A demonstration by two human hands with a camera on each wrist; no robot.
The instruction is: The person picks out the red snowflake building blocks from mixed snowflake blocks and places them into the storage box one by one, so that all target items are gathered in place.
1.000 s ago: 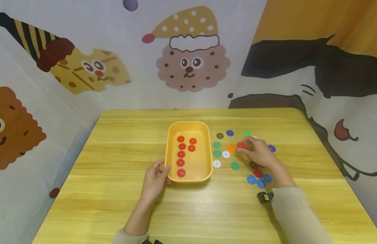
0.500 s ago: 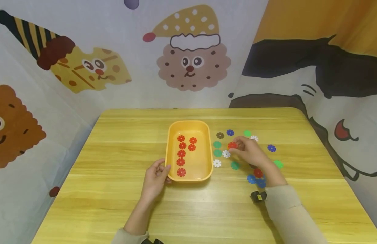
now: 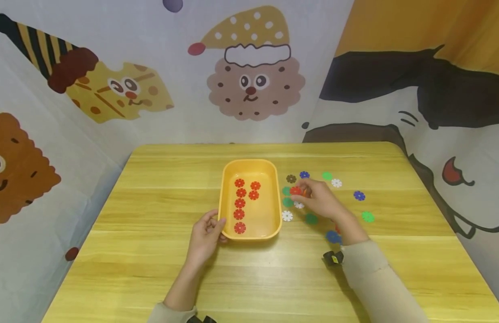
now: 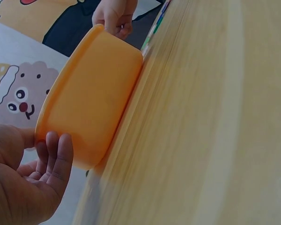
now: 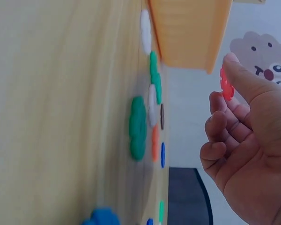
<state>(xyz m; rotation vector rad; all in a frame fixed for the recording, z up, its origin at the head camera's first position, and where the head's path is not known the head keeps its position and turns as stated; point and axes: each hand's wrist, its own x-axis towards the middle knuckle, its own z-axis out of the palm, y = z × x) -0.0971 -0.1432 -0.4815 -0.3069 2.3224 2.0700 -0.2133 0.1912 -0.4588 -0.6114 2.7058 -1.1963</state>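
Observation:
Between thumb and fingers my right hand pinches a red notched plastic disc, held above the table to the right of the yellow tray. In the right wrist view the disc stands edge-on at the thumb tip. My left hand grips the tray's near left edge, thumb over the rim and fingers against the outer wall. Inside the tray lie several red discs, a longer column on the left and two more to its right.
Loose discs lie on the wooden table right of the tray: a white disc, a brown disc, a dark blue disc, a bright green disc and others. The right forearm partly covers blue discs.
My right hand has moved left toward the tray, carrying the red disc over the loose ones. Discs on the right have come into view behind it. The left hand and tray stay put.

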